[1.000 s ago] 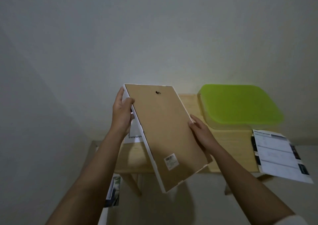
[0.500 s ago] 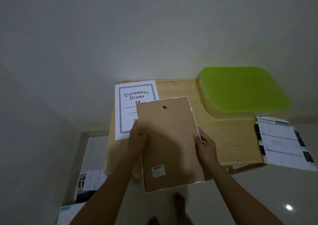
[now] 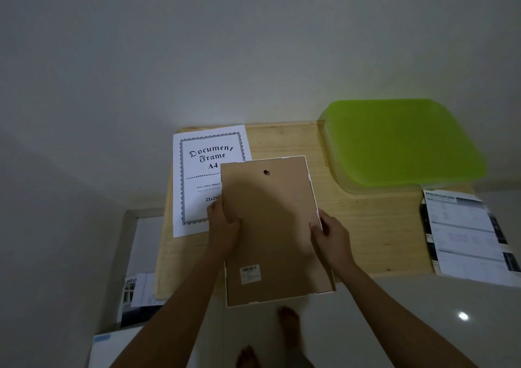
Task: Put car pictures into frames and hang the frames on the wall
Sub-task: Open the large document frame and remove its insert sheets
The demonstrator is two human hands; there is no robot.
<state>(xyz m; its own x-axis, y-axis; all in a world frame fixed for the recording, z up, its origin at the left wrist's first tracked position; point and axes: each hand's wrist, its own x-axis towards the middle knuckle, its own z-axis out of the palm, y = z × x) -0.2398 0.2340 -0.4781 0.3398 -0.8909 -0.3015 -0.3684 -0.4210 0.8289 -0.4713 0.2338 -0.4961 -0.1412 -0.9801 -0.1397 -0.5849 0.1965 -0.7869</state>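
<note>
Frame gripped by left hand and right hand above wooden table, grey wall behind

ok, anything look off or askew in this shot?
Nothing is spilled or damaged. One oddity: the specification sheet lies skewed, almost wholly beyond the table at its right edge, and what supports it is unclear. The frame, back side up, juts past the near edge, held by the left hand and right hand.
</note>
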